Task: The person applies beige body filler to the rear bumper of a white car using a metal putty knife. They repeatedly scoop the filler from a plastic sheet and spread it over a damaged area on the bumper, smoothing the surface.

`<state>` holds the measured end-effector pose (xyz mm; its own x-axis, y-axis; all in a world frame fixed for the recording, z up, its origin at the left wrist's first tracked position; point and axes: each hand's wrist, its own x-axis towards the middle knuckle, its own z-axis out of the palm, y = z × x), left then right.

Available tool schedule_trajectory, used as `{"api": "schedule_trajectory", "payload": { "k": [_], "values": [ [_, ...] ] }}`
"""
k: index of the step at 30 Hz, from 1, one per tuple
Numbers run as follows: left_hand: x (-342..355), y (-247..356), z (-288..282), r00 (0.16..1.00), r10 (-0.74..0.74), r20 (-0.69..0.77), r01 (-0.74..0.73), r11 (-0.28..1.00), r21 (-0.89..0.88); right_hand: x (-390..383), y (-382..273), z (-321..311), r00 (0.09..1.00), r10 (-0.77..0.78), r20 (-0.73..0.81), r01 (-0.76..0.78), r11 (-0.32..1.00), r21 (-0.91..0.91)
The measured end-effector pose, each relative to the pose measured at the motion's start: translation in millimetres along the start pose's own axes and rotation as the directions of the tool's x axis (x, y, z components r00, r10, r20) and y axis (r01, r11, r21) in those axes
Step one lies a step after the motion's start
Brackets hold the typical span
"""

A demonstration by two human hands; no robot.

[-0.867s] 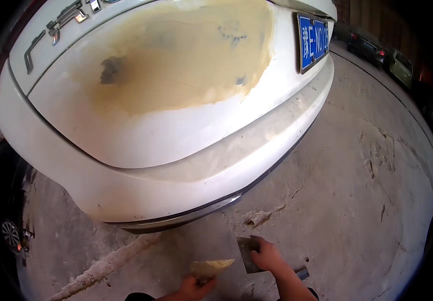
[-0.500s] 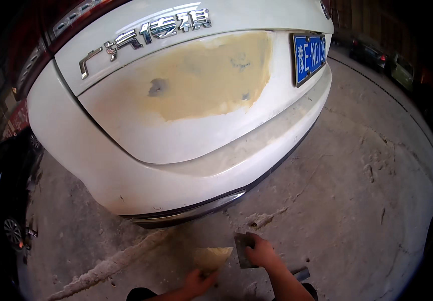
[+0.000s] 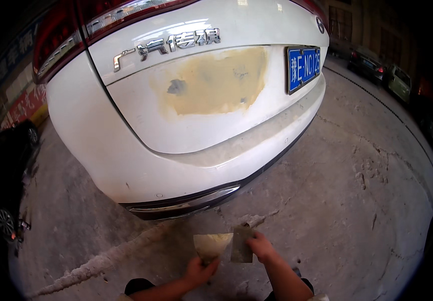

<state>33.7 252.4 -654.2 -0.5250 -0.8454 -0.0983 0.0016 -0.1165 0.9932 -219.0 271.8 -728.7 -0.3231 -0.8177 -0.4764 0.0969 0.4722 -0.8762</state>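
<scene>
My left hand (image 3: 200, 271) is closed round the handle of a wide putty knife (image 3: 212, 244) with pale yellow paste on its blade. My right hand (image 3: 261, 246) grips a flat, rectangular dark metal spreader (image 3: 240, 245), held upright beside the knife's blade at the bottom middle. Above them is the rear of a white car (image 3: 126, 125), with a patch of beige filler (image 3: 211, 80) on its tailgate. Darker grey spots show within the patch, at its left and right.
The car's bumper (image 3: 211, 178) curves above my hands over cracked concrete floor (image 3: 357, 160). A blue plate (image 3: 303, 70) is fixed right of the patch. A black car (image 3: 1, 180) stands at left, two more cars (image 3: 364, 65) at back right, and banners (image 3: 23, 108) hang behind at left.
The view has shifted so more of the tailgate and tail lamps shows and the patch looks smaller. Both tools have moved up in the picture, with their blades now closer together.
</scene>
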Motion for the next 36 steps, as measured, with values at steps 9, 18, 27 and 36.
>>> {"api": "schedule_trajectory", "payload": {
  "k": [9, 18, 27, 36],
  "values": [
    [1.5, 2.4, -5.7, 0.999, -0.023, -0.042, 0.023, 1.0, -0.022, -32.0, -45.1, 17.1, 0.996, 0.008, -0.092, -0.014, 0.997, -0.072],
    [8.0, -8.0, 1.1, 0.999, -0.036, -0.028, 0.035, 0.998, -0.055, -5.8, -8.4, 46.2, 1.0, -0.017, -0.011, 0.017, 0.999, 0.041],
    [14.1, -18.7, -7.3, 0.992, -0.103, -0.075, 0.103, 0.995, -0.01, -6.5, -8.4, 66.2, 0.995, -0.082, -0.054, 0.083, 0.996, 0.017],
    [15.7, 2.2, -5.0, 0.985, -0.103, -0.137, 0.107, 0.994, 0.025, -21.5, -24.4, 69.2, 0.998, -0.057, -0.01, 0.058, 0.998, 0.036]
  ]
}}
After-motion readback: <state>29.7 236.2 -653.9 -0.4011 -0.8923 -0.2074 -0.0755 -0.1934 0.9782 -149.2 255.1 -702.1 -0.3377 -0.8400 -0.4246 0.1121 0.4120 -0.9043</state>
